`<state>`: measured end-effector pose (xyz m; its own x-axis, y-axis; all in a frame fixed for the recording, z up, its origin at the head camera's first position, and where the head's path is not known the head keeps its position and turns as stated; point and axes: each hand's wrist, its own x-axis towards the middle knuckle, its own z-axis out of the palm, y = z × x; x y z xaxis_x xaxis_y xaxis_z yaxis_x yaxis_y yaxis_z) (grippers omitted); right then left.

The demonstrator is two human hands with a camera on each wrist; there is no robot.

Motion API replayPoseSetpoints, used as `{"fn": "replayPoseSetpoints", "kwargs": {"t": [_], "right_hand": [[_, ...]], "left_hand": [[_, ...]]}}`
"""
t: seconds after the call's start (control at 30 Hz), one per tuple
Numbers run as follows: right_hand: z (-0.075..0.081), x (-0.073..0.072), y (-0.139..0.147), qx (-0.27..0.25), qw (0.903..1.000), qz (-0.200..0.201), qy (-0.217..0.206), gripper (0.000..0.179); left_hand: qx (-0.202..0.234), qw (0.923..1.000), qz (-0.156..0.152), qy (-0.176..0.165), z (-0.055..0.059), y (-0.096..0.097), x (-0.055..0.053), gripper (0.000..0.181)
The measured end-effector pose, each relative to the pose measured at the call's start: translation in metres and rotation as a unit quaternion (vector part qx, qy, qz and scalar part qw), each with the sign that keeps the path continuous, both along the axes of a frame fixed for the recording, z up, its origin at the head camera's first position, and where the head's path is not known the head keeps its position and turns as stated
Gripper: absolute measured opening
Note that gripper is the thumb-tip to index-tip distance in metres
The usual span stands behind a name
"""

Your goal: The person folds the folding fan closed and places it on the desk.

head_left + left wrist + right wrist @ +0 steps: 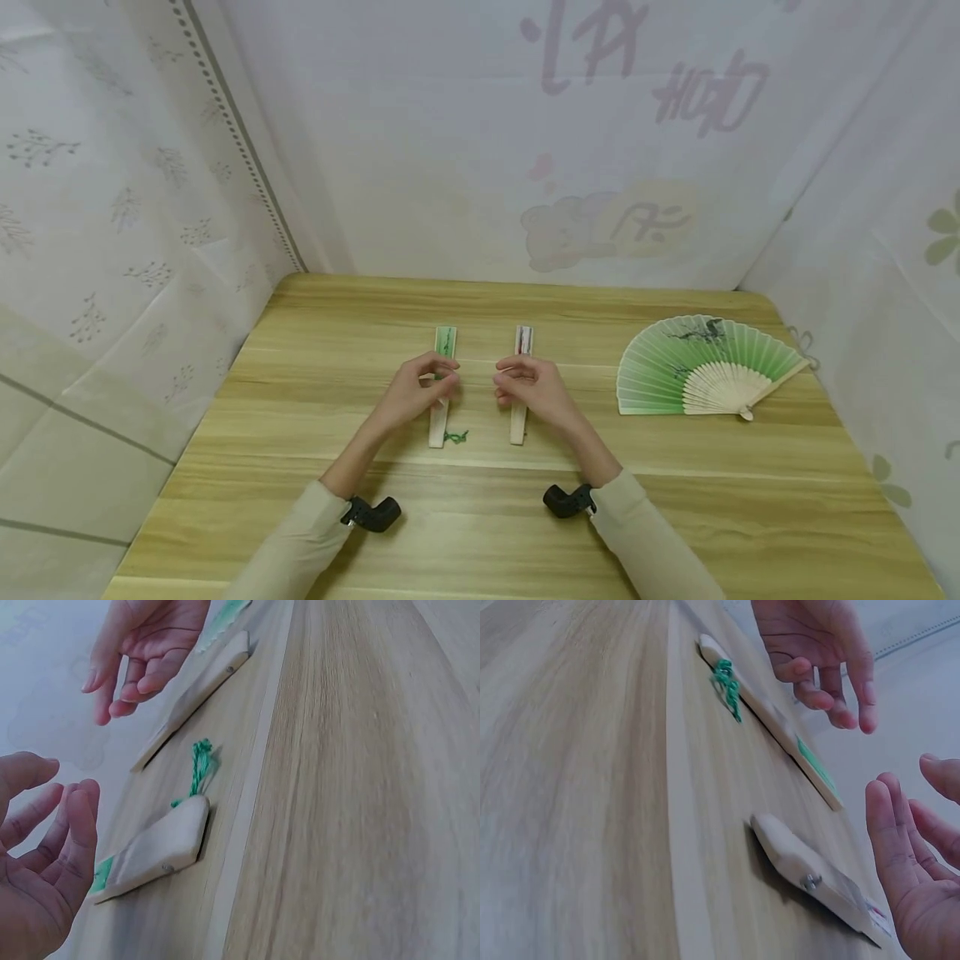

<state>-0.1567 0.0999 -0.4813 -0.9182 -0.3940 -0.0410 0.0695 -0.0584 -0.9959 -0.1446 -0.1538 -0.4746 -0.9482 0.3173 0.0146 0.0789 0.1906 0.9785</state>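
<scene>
Two folded hand fans lie side by side on the wooden table. The left folded fan (438, 427) has a green painted end and a green tassel (456, 437) by its wooden base. The right folded fan (518, 423) shows a white end with dark and red marks. Over the left one hovers my left hand (420, 387), its fingers loosely bent and holding nothing. My right hand (536, 387) hangs likewise above the other fan, fingers relaxed. In both wrist views air shows between the hands and the fans.
A green fan (697, 367) with a dark painted design lies spread out at the table's right side. White printed cloth (420, 167) hangs behind the table (480, 533) and along both sides. Each wrist carries a black camera mount (375, 514).
</scene>
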Motion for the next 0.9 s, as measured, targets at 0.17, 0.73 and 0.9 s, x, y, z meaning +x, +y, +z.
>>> {"fn": "replayPoseSetpoints", "kwargs": {"t": [0.17,0.73,0.9], "right_hand": [[0.000,0.000,0.011,-0.010,0.9999,-0.014,-0.002,0.036],[0.006,-0.001,0.041,-0.007,0.9988,-0.048,-0.012,0.034],[0.008,-0.001,0.049,-0.004,0.9986,-0.052,-0.012,0.035]], "left_hand": [[-0.007,1.0000,-0.001,0.001,0.002,0.007,-0.001,0.031],[0.033,0.9992,-0.019,-0.013,0.003,0.024,-0.006,0.032],[0.036,0.9989,-0.027,-0.016,0.004,0.030,-0.007,0.032]]}}
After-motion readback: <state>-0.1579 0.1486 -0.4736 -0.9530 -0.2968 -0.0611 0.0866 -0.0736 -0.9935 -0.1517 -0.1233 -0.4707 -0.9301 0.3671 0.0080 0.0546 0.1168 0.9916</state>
